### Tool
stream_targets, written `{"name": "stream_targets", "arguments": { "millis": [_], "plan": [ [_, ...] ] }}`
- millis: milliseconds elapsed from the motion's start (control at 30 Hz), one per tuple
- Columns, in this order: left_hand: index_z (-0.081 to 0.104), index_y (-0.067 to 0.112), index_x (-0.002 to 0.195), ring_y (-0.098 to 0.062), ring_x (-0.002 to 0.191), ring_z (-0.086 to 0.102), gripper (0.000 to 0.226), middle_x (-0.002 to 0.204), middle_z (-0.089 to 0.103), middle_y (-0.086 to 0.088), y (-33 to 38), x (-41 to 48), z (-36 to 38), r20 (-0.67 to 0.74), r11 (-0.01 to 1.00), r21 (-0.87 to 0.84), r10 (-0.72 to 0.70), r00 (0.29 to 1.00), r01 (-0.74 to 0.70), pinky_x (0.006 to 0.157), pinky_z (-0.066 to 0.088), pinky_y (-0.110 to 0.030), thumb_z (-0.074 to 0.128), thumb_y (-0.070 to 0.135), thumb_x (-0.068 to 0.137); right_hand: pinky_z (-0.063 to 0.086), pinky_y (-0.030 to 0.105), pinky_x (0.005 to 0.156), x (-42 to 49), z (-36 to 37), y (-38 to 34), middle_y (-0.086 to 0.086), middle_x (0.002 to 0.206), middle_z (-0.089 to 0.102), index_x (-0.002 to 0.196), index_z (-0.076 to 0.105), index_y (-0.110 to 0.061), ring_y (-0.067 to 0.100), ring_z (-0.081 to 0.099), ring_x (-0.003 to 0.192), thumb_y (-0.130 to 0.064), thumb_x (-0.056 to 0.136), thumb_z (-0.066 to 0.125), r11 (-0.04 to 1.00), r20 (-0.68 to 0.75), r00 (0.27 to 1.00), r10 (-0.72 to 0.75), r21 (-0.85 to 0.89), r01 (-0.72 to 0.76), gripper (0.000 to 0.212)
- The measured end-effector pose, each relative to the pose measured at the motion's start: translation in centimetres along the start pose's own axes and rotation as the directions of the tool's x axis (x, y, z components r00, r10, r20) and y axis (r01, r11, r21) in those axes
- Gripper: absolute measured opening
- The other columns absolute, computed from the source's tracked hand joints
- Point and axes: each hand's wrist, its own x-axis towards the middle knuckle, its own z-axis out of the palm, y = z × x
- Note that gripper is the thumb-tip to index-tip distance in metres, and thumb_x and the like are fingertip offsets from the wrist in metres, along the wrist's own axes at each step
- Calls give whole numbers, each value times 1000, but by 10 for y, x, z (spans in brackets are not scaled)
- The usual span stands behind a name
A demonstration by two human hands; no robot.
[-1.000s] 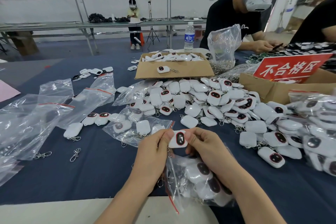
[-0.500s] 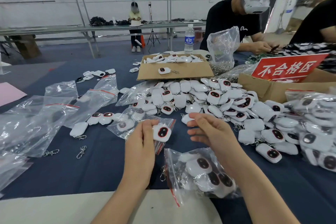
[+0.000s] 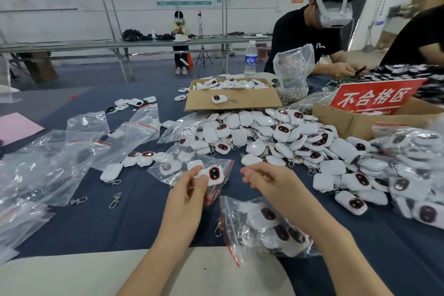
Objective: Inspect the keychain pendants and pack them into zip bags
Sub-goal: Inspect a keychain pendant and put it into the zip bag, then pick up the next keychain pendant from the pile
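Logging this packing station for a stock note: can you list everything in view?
held pendant: one, white with dark red-ringed face, pinched in left hand
pendant pile: many, white, table centre to right
filled zip bag: one, clear, by right hand's forearm, several pendants inside
second zip bag: one, clear, behind left hand, few pendants inside
empty zip bags: several, clear with red seal strips, table left
loose clasps: two, metal, left of left hand
cardboard box: one, brown, behind pile, pendants inside
red sign: one, white characters, far right
water bottle: one, clear, behind box
table: one, dark blue cover
hands: left grips held pendant; right loosely curled, holding nothing
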Motion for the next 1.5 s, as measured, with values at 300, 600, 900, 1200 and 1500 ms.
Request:
{"name": "stream_targets", "arguments": {
  "millis": [300, 600, 900, 1200, 1500],
  "plan": [
    [66, 31, 102, -4, 59, 55, 20, 67, 66, 13, 9, -15, -8, 58, 999, 30, 25, 998, -26, 60, 46, -15, 53, 16, 101, 40, 11, 63, -5, 1, 1, -35, 71, 64, 98, 73, -42, -17, 57, 66, -51, 95, 61, 979, 238, 967, 93, -198, -45, 16],
    [69, 35, 110, 4, 63, 58, 17, 78, 71, 20, 13, -40, -25, 265, 924, 378, -55, 963, -51, 70, 46, -19, 59, 26, 99, 41, 15, 67, -1, -2, 2, -31, 81, 68, 90, 73, -37, -13, 59, 71, -44, 97, 60, 991, 164, 985, 52, -132, -30, 17],
    [68, 11, 103, -5, 46, 55, 14, 56, 64, 6, 33, -42, 18, 211, 972, 47, -237, 948, 232, 48, 45, -17, 55, 12, 101, 39, 5, 60, 0, 0, 1, -29, 75, 69, 85, 74, -37, -13, 59, 68, -39, 95, 64, 995, 123, 992, -10, -95, 22, 15],
    [71, 21, 72, -9, 55, 49, 32, 63, 57, 2, 36, -54, 21, 404, 988, 12, -144, 903, 152, 53, 40, -18, 58, 14, 100, 45, 10, 68, 1, 1, 0, -23, 82, 74, 89, 76, -41, -6, 63, 75, -39, 97, 63, 995, 180, 982, -52, -70, 66, 16],
    [58, 26, 63, -5, 74, 49, 40, 69, 58, 17, 16, -48, 4, 278, 859, 472, 70, 958, -200, 67, 35, -16, 53, 46, 96, 48, 20, 83, 6, -10, 11, -25, 94, 73, 89, 70, -44, -6, 66, 87, -31, 99, 57, 997, -91, 996, -14, 80, 22, 20]
  ]
}}
